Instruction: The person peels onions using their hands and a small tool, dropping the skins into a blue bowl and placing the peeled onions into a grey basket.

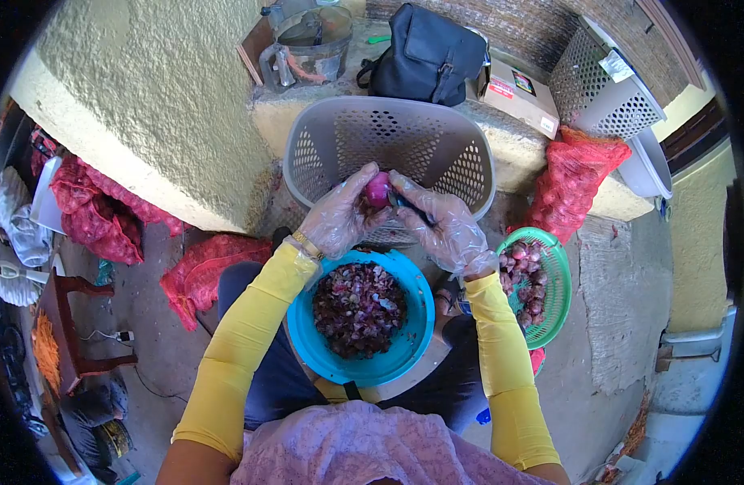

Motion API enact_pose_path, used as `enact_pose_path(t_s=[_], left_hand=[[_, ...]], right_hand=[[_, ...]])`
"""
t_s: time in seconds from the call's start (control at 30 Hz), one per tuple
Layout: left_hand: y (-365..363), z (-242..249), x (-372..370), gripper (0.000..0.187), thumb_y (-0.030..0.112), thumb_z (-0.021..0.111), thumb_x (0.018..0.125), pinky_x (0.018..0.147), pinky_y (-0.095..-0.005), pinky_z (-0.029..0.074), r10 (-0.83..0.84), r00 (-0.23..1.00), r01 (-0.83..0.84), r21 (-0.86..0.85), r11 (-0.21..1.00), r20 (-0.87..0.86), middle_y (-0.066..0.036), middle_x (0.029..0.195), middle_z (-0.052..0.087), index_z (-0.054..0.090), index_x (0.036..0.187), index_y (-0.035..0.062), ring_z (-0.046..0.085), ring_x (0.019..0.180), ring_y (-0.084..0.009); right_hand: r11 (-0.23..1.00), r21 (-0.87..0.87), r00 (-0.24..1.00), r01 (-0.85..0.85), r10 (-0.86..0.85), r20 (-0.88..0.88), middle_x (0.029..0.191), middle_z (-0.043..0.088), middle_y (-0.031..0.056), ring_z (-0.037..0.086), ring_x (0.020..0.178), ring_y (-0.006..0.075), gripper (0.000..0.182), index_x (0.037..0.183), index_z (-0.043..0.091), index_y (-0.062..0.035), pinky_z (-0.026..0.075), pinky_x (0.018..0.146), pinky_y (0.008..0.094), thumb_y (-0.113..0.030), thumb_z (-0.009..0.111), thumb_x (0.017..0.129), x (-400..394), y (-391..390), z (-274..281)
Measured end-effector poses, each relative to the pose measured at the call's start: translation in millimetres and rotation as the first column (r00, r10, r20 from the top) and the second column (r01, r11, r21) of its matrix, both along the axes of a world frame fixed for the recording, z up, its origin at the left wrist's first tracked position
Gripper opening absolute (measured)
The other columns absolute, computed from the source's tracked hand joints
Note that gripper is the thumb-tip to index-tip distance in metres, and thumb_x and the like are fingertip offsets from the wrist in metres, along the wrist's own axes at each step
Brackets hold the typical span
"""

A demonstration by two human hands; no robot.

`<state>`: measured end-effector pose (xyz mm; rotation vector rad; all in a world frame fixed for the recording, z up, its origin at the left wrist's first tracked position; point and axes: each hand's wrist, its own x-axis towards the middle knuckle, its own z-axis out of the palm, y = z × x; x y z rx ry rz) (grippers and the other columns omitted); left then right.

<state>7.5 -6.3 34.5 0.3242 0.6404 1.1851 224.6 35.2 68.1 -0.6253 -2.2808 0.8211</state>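
My left hand (341, 217), in a clear plastic glove, is closed round a purple-red onion (377, 191). My right hand (438, 220), gloved too, is beside the onion with its fingers bent; a small dark object shows between them, too small to name. Both hands are over the near side of a grey perforated basket (461, 133). Below them a blue basin (420, 323) holds dark onion skins and scraps (359, 310). To the right, a green basket (559, 283) holds small onions (524, 279).
Red mesh sacks lie at the left (214, 271) and stand at the right (578, 182). Behind the grey basket are a black bag (432, 52), a cardboard box (517, 93) and a clear bucket (315, 44). A brown wooden stand (73, 323) is at the far left.
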Motion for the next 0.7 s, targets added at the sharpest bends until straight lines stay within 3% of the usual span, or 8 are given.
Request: enact_pose_path(t_s=[0.33, 0.5, 0.7], left_hand=[[0, 3, -3, 0.033, 0.04, 0.064, 0.104, 0.073, -0.0239, 0.064, -0.039, 0.999, 0.038, 0.007, 0.999, 0.008, -0.003, 0.104, 0.068, 0.064, 0.118, 0.0104, 0.067, 0.087, -0.0113], [3, -3, -2, 0.035, 0.042, 0.065, 0.102, 0.071, -0.0236, 0.063, 0.003, 1.0, -0.003, -0.044, 0.999, -0.001, -0.003, 0.102, 0.068, 0.065, 0.118, 0.0108, 0.067, 0.084, -0.0119], [2, -2, -1, 0.032, 0.04, 0.065, 0.103, 0.071, -0.0244, 0.064, -0.023, 1.0, 0.023, -0.015, 1.0, 0.005, -0.002, 0.103, 0.068, 0.065, 0.116, 0.0111, 0.067, 0.088, -0.0113]], right_hand=[[0.993, -0.113, 0.999, 0.047, -0.045, 0.019, 0.122, 0.069, 0.0259, 0.068, 0.108, 0.0447, 0.051, 0.145, 0.057, -0.0079, 0.053, 0.095, 0.0479, -0.022, 0.065, 0.097, 2, 1, 1], [0.999, 0.034, 0.998, -0.025, 0.023, 0.055, 0.123, 0.068, 0.0245, 0.068, 0.106, 0.0438, 0.057, 0.148, 0.054, -0.0106, 0.053, 0.093, 0.0491, -0.023, 0.069, 0.094, 2, -1, 7], [0.999, 0.016, 0.998, -0.03, 0.029, 0.061, 0.126, 0.067, 0.0235, 0.067, 0.11, 0.0438, 0.058, 0.148, 0.055, -0.0117, 0.053, 0.096, 0.0493, -0.024, 0.069, 0.093, 4, 1, 7]])
